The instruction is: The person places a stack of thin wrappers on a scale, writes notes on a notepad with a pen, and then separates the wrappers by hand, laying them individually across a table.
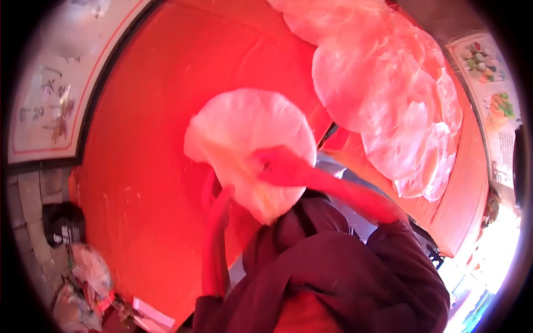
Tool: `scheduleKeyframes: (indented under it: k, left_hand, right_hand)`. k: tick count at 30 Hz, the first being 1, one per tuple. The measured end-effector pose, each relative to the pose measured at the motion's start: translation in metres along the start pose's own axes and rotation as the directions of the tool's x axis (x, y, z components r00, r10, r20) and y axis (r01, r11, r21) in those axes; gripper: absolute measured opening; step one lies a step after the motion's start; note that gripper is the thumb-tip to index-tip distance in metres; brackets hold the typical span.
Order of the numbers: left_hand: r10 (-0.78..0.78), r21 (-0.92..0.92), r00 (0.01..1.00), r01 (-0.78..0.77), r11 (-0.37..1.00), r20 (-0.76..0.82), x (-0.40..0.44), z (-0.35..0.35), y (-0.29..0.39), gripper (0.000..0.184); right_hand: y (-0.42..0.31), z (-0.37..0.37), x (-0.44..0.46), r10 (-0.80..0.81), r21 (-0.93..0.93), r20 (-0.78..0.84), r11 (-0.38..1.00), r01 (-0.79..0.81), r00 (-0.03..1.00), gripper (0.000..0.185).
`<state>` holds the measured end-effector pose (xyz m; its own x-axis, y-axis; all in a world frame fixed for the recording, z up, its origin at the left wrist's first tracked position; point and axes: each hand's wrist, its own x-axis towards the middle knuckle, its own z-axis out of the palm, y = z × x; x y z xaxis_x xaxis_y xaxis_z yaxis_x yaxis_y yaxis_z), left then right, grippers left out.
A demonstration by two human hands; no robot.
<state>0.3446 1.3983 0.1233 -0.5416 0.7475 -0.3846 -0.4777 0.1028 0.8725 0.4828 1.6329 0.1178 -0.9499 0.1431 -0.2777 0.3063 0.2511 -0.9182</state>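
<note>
A thin, round, pale flatbread (261, 116) is spread out in front of me, its lower edge hanging toward my lap. Its left side bends inward, and a yellowish patch shows near the fold. My right hand (280, 165) reaches across its face from the right; the fingers are curled and closed against the sheet, seeming to pinch it. Beside the lower left edge is my left hand (216, 194), thumb and fingers apart. Whether its fingertips touch the sheet I cannot tell. Many similar round sheets (383, 83) lie overlapped at the upper right.
The red surface (144, 155) stretches under and left of the flatbread. Framed panels stand at the left (47, 105) and right (494, 100). A black bag (64, 225) and clear plastic bags (89, 272) are at the lower left, near a pink box (152, 314).
</note>
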Motion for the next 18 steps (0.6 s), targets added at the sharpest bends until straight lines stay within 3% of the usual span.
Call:
scheduleKeyframes:
  k: [1, 6, 7, 8, 9, 10, 11, 13, 18]
  left_hand:
    - [-0.012, 0.029, 0.999, 0.013, 0.999, -0.036, -0.005, -0.003, -0.001, 0.06]
    - [-0.036, 0.06, 0.971, 0.051, 0.997, -0.236, -0.007, -0.026, -0.039, 0.053]
    - [-0.053, 0.029, 0.962, 0.063, 0.998, -0.267, -0.005, -0.04, -0.052, 0.053]
    - [-0.089, -0.016, 0.953, 0.088, 0.996, -0.288, -0.008, -0.055, -0.057, 0.053]
    - [-0.126, -0.055, 0.943, 0.115, 0.992, -0.308, -0.013, -0.069, -0.06, 0.053]
    - [-0.156, -0.086, 0.932, 0.135, 0.987, -0.326, -0.018, -0.081, -0.061, 0.053]
    - [-0.179, -0.107, 0.923, 0.151, 0.983, -0.341, -0.025, -0.09, -0.062, 0.053]
    - [-0.212, -0.14, 0.905, 0.171, 0.975, -0.369, -0.037, -0.103, -0.064, 0.053]
    - [-0.219, -0.169, 0.896, 0.165, 0.972, -0.386, -0.045, -0.109, -0.068, 0.053]
  right_hand:
    - [0.008, 0.0, -0.002, 0.014, 0.039, 0.036, 0.999, -0.015, 0.999, 0.045]
    - [0.024, 0.089, 0.026, -0.093, -0.024, -0.402, 0.996, 0.091, 0.911, 0.036]
    - [0.013, 0.085, 0.028, -0.095, 0.04, -0.361, 0.992, 0.117, 0.928, 0.032]
    - [0.002, 0.08, 0.026, -0.096, 0.11, -0.314, 0.985, 0.136, 0.945, 0.029]
    - [-0.009, 0.065, 0.02, -0.012, 0.396, -0.245, 0.911, 0.112, 0.969, 0.028]
    - [-0.014, 0.041, 0.015, 0.046, 0.645, -0.157, 0.761, 0.067, 0.986, 0.028]
    - [-0.007, 0.011, 0.012, -0.031, 0.743, -0.127, 0.659, 0.116, 0.991, 0.027]
    - [-0.008, -0.049, -0.01, -0.03, 0.757, -0.24, 0.62, 0.207, 0.97, 0.027]
    - [-0.038, -0.163, -0.093, 0.032, 0.581, -0.599, 0.705, 0.407, 0.8, 0.028]
